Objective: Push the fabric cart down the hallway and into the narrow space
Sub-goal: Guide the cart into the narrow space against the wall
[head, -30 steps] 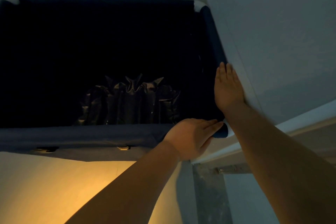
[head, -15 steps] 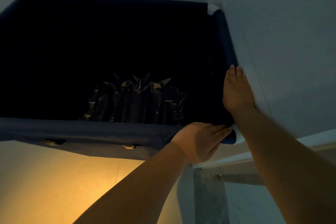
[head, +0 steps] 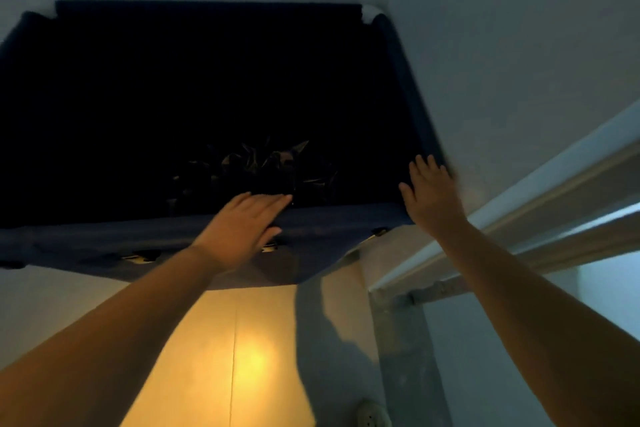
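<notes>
Both arms outstretched — left hand (head: 242, 229) flat, right hand (head: 431, 198) flat, fingers (head: 420, 163) extended.

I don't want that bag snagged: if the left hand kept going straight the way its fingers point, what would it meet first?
Probably the crumpled dark bag lying inside the cart. The left hand lies flat on the near rim, fingers pointing inward toward it. The bag sits lower, though, so the hand might pass above.

Two bare forearms in view, no sleeves visible up to frame edge. Left hand (head: 242, 227) bare: no glove, no ring, no watch or wristband seen. Right hand (head: 431, 196) bare too, wrist unadorned, slight motion blur at fingers (head: 424, 163). Short nails, detail hard to tell in dim light. No markings visible on either arm.
</notes>
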